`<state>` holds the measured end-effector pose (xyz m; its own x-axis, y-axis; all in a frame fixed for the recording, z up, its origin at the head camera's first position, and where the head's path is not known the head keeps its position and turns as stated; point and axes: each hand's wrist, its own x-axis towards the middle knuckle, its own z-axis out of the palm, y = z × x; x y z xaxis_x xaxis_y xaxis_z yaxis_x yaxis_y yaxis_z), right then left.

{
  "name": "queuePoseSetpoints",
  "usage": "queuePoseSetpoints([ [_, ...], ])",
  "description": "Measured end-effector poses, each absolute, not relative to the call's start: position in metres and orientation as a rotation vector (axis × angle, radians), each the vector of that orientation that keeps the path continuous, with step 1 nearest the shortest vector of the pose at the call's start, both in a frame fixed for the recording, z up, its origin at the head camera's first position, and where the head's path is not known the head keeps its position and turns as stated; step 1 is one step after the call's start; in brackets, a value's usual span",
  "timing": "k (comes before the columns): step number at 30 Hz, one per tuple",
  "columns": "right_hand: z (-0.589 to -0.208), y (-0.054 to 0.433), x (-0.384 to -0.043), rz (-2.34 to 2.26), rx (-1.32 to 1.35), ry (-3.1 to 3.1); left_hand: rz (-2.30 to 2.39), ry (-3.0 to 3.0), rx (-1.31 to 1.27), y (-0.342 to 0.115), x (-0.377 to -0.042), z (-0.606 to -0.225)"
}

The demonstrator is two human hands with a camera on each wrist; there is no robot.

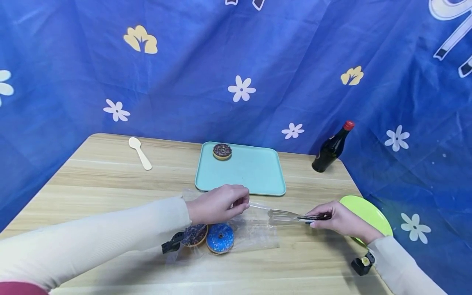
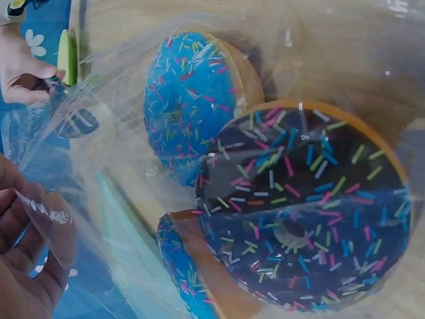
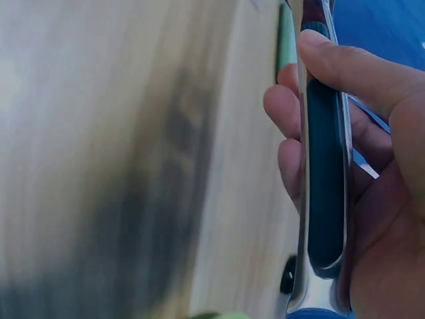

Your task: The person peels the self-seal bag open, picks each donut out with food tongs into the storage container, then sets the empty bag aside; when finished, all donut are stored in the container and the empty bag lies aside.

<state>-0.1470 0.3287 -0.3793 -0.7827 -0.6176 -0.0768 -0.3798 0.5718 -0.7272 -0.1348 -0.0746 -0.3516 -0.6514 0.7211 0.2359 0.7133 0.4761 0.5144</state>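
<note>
My left hand (image 1: 223,203) pinches the edge of a clear plastic bag (image 1: 258,239) lying on the table. Inside it, a blue-iced doughnut (image 1: 220,238) and a chocolate doughnut (image 1: 195,235), both with sprinkles, show beside my left forearm. The left wrist view adds a second blue doughnut (image 2: 178,269), partly behind the chocolate one. To the right, my right hand (image 1: 341,219) grips metal tongs (image 3: 325,173) with dark handle inlays. Their slotted tips (image 1: 282,214) point left, by the bag's open side; whether they touch the plastic I cannot tell.
Behind the hands lies a light-blue tray (image 1: 254,172) bearing one chocolate doughnut (image 1: 222,151). A cream spoon (image 1: 141,154) is at the back left, a dark red-capped bottle (image 1: 330,149) at the back right. A green plate (image 1: 368,215) sits past my right hand.
</note>
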Motion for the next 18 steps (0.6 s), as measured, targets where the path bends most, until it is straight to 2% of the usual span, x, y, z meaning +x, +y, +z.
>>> queuePoseSetpoints([
  [18, -0.401, 0.266, -0.150, -1.054, -0.959, 2.341, 0.955, 2.680, 1.313, -0.077, -0.131, -0.352],
])
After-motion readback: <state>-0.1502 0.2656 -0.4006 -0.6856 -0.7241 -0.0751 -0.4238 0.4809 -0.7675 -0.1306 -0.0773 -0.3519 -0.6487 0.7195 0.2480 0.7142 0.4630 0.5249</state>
